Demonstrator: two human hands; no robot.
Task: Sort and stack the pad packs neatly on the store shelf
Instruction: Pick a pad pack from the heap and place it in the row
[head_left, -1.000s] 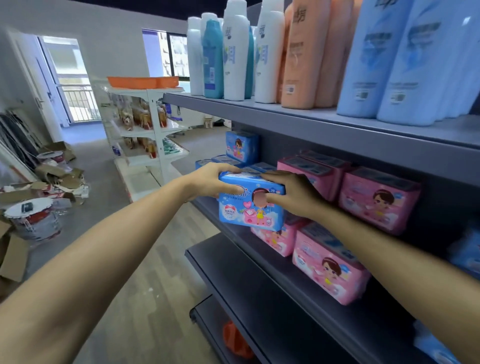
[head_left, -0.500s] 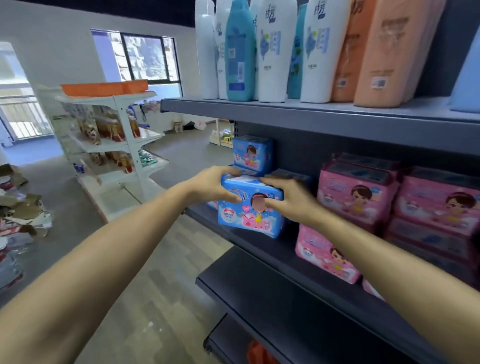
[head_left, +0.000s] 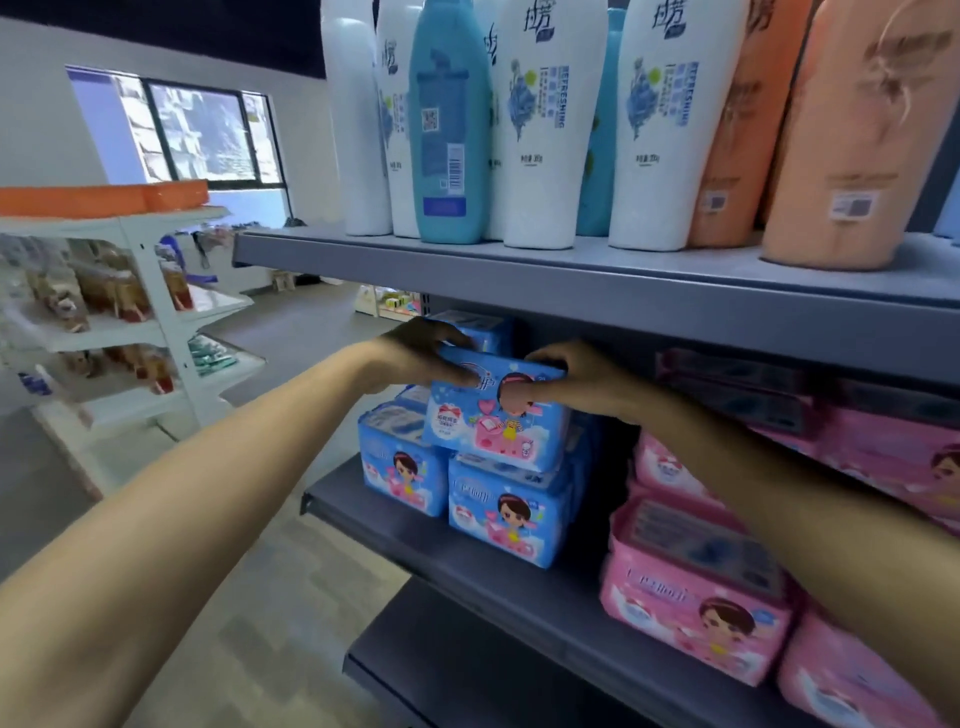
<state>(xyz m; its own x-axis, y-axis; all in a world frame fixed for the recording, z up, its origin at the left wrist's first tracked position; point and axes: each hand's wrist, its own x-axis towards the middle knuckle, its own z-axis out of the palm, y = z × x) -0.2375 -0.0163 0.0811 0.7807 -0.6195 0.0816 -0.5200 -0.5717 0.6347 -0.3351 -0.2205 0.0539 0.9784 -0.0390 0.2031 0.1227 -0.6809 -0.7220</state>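
A blue pad pack (head_left: 493, 421) with a cartoon girl on its front is held between both hands, tilted, just above the blue packs on the dark grey shelf (head_left: 441, 540). My left hand (head_left: 415, 353) grips its upper left corner. My right hand (head_left: 582, 382) grips its upper right edge. Below it stand two blue packs, one at the left (head_left: 402, 473) and one in front (head_left: 506, 519). Another blue pack (head_left: 480, 330) sits behind my left hand. Pink pad packs (head_left: 696, 603) are stacked to the right, partly hidden by my right forearm.
The upper shelf board (head_left: 571, 280) hangs close above my hands and carries tall white, blue and orange bottles (head_left: 545, 130). A lower dark shelf (head_left: 467, 670) juts out beneath. A white rack (head_left: 145, 312) with goods stands across the aisle at the left.
Both hands have carried the blue pack up and further left along the shelf, over the blue packs. The view has swung left and closer to the shelf.
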